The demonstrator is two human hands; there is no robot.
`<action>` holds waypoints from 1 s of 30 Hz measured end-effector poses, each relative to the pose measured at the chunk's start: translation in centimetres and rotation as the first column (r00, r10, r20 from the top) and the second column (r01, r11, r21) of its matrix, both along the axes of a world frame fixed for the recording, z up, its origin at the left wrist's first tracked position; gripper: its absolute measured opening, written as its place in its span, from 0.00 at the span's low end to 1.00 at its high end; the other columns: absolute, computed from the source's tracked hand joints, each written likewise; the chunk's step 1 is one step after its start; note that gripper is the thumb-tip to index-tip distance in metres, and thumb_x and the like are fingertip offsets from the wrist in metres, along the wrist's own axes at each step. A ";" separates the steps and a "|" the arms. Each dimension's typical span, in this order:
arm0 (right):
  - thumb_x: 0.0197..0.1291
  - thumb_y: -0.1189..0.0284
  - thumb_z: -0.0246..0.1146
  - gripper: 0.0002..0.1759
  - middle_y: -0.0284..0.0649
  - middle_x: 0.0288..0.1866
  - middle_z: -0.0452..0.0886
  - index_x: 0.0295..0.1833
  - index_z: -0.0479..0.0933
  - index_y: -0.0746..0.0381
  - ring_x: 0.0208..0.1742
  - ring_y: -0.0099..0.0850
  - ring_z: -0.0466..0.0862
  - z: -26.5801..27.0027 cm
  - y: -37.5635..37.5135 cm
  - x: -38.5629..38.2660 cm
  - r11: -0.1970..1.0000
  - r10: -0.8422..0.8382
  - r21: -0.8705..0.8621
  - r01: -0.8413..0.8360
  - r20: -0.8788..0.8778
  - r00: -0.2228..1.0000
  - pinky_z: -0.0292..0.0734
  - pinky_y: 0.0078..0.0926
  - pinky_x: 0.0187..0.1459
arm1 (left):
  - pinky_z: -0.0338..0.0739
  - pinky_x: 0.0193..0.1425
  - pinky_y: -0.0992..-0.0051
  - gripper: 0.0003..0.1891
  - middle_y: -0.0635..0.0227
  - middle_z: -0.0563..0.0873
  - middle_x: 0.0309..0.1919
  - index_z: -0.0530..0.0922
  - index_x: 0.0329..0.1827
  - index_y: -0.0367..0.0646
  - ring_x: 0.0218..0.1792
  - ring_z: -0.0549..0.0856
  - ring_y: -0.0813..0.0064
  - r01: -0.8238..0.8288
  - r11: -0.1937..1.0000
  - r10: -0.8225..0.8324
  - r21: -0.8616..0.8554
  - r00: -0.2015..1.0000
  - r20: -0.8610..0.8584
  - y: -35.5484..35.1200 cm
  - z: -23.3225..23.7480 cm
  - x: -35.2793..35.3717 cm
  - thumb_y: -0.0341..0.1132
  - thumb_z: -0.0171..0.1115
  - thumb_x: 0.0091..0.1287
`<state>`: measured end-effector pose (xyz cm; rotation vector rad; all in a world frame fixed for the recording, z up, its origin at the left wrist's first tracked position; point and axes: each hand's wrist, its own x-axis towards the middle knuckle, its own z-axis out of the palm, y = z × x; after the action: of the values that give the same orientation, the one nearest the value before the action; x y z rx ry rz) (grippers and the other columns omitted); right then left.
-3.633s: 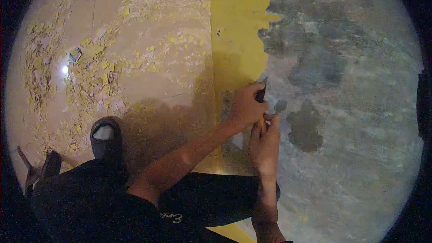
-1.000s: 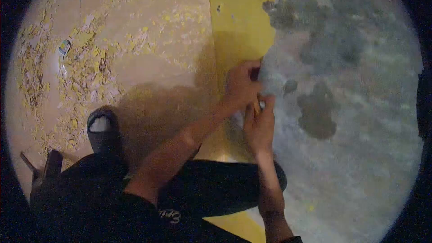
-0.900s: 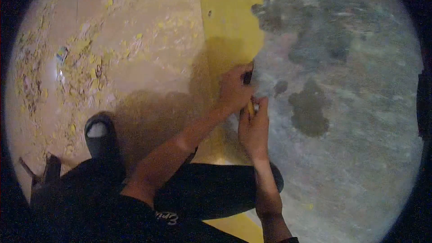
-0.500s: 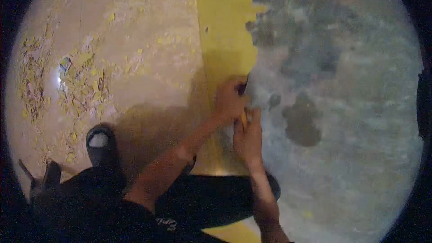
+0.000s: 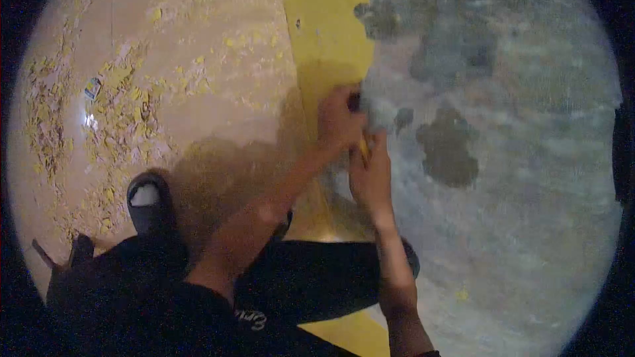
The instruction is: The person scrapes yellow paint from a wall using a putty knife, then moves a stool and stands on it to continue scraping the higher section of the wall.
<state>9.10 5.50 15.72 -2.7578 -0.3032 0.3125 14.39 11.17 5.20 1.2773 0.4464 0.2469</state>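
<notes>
Both my hands are together at the ragged border between a yellow coating [image 5: 327, 20] and a bare grey, blotchy surface [image 5: 529, 178]. My left hand [image 5: 339, 118] is closed around the front part of a tool, where a dark piece shows beside the fingers. My right hand [image 5: 372, 175] is wrapped around its yellow handle [image 5: 364, 147], just behind the left. It looks like a scraper; its working edge is hidden by the left hand.
Many yellow and pale flakes [image 5: 122, 119] lie over the beige floor [image 5: 218, 112] on the left, with a small printed scrap [image 5: 92, 88] among them. My foot in a dark slipper [image 5: 147, 201] rests there. My bent leg in black [image 5: 324, 274] lies below the hands.
The view has shifted slightly, and both hands now appear a little higher in the picture. They keep the same hold on the tool.
</notes>
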 end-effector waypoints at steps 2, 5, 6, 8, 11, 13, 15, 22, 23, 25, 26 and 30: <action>0.68 0.75 0.54 0.10 0.61 0.42 0.80 0.50 0.64 0.67 0.48 0.51 0.83 0.5 0.8 -0.1 1.000 -0.022 -0.019 0.021 -0.008 1.000 0.75 0.40 0.42 | 0.79 0.51 0.64 0.20 0.53 0.86 0.41 0.83 0.46 0.39 0.43 0.86 0.56 0.052 0.997 -0.053 -0.054 0.998 -0.017 0.1 -0.9 0.1 0.26 0.63 0.46; 0.69 0.73 0.54 0.11 0.62 0.43 0.79 0.50 0.65 0.68 0.49 0.56 0.81 2.3 1.6 -0.7 0.996 -0.080 0.024 0.081 -0.039 0.996 0.74 0.42 0.44 | 0.79 0.51 0.64 0.20 0.52 0.86 0.40 0.83 0.46 0.39 0.43 0.86 0.56 0.053 0.992 -0.054 -0.117 0.999 -0.004 -1.2 -0.6 0.4 0.27 0.63 0.45; 0.69 0.72 0.54 0.11 0.63 0.44 0.79 0.50 0.65 0.68 0.50 0.59 0.80 2.4 1.7 -1.1 0.986 -0.145 0.062 0.152 -0.098 0.985 0.74 0.44 0.45 | 0.79 0.51 0.64 0.20 0.53 0.87 0.38 0.83 0.46 0.40 0.42 0.86 0.57 0.030 0.989 -0.031 -0.145 0.999 -0.006 -1.6 -1.0 0.1 0.28 0.63 0.45; 0.69 0.72 0.54 0.11 0.63 0.44 0.79 0.50 0.65 0.68 0.50 0.60 0.79 0.5 2.5 0.4 0.995 -0.100 0.023 0.102 -0.079 0.992 0.74 0.45 0.45 | 0.78 0.51 0.65 0.21 0.54 0.87 0.38 0.83 0.47 0.40 0.42 0.86 0.57 0.004 0.996 -0.008 -0.090 0.999 -0.043 -0.9 -3.5 1.5 0.29 0.64 0.46; 0.69 0.71 0.54 0.12 0.63 0.44 0.79 0.51 0.63 0.67 0.51 0.62 0.78 1.3 2.6 -0.1 0.999 -0.017 -0.030 0.016 -0.042 0.999 0.74 0.46 0.46 | 0.78 0.52 0.65 0.21 0.56 0.88 0.37 0.83 0.48 0.40 0.43 0.86 0.59 0.089 0.978 -0.094 -0.187 0.995 -0.019 0.3 -2.0 0.1 0.31 0.66 0.46; 0.69 0.71 0.53 0.13 0.62 0.44 0.79 0.51 0.63 0.67 0.52 0.62 0.78 1.6 2.1 -1.0 0.999 0.025 -0.023 -0.026 -0.052 0.998 0.74 0.46 0.46 | 0.78 0.53 0.66 0.22 0.58 0.88 0.37 0.83 0.49 0.41 0.43 0.86 0.59 0.189 0.932 -0.191 -0.310 0.981 0.023 1.1 -0.5 -1.2 0.32 0.67 0.47; 0.69 0.71 0.55 0.14 0.52 0.39 0.80 0.53 0.62 0.65 0.42 0.51 0.82 0.4 0.0 -2.6 0.998 0.065 -0.013 -0.066 -0.028 0.997 0.74 0.40 0.40 | 0.77 0.56 0.67 0.25 0.56 0.87 0.42 0.82 0.52 0.39 0.47 0.85 0.60 0.255 0.960 -0.265 -0.117 0.961 -0.079 0.5 -0.1 -2.9 0.31 0.68 0.46; 0.70 0.65 0.54 0.12 0.29 0.33 0.72 0.54 0.64 0.57 0.28 0.18 0.68 -1.7 -0.6 -3.5 0.653 -0.459 0.365 0.663 -0.505 0.731 0.65 0.19 0.29 | 0.75 0.61 0.67 0.32 0.51 0.82 0.54 0.77 0.58 0.35 0.55 0.82 0.56 0.194 0.919 -0.202 -0.343 0.979 0.012 -2.5 -4.1 -3.7 0.28 0.71 0.44; 0.71 0.64 0.52 0.11 0.29 0.33 0.72 0.54 0.65 0.55 0.29 0.18 0.69 -1.1 0.2 -3.5 0.549 -0.474 0.414 0.726 -0.561 0.679 0.66 0.19 0.29 | 0.75 0.61 0.66 0.33 0.51 0.82 0.54 0.76 0.59 0.36 0.55 0.81 0.55 0.128 0.942 -0.127 -0.309 0.992 0.024 -2.9 -4.0 -3.6 0.29 0.71 0.44; 0.72 0.63 0.51 0.11 0.28 0.34 0.72 0.54 0.65 0.54 0.29 0.17 0.69 -0.3 0.9 -3.7 0.430 -0.487 0.448 0.784 -0.616 0.619 0.67 0.19 0.29 | 0.74 0.62 0.66 0.34 0.52 0.81 0.55 0.76 0.60 0.37 0.56 0.81 0.54 0.068 0.958 -0.060 -0.277 0.997 0.037 -2.9 -2.8 -3.8 0.29 0.72 0.44; 0.72 0.63 0.51 0.10 0.28 0.33 0.71 0.53 0.66 0.53 0.29 0.16 0.69 -0.1 1.2 -3.9 0.434 -0.508 0.439 0.787 -0.602 0.616 0.66 0.18 0.28 | 0.74 0.62 0.65 0.34 0.51 0.81 0.55 0.76 0.60 0.38 0.56 0.81 0.54 0.078 0.965 -0.081 -0.249 0.997 -0.001 -2.4 -1.8 -3.9 0.28 0.71 0.44; 0.72 0.62 0.52 0.09 0.25 0.32 0.70 0.51 0.68 0.53 0.27 0.14 0.67 -2.2 -0.7 -3.0 0.539 -0.457 0.453 0.710 -0.551 0.698 0.63 0.15 0.24 | 0.73 0.63 0.64 0.29 0.52 0.82 0.53 0.77 0.57 0.38 0.56 0.81 0.54 0.114 0.962 -0.154 -0.249 0.977 -0.148 -3.9 -4.0 -2.4 0.26 0.68 0.46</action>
<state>6.06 4.81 13.56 -1.8834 0.5588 0.4308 11.95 7.23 1.23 1.0890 0.5129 -0.0295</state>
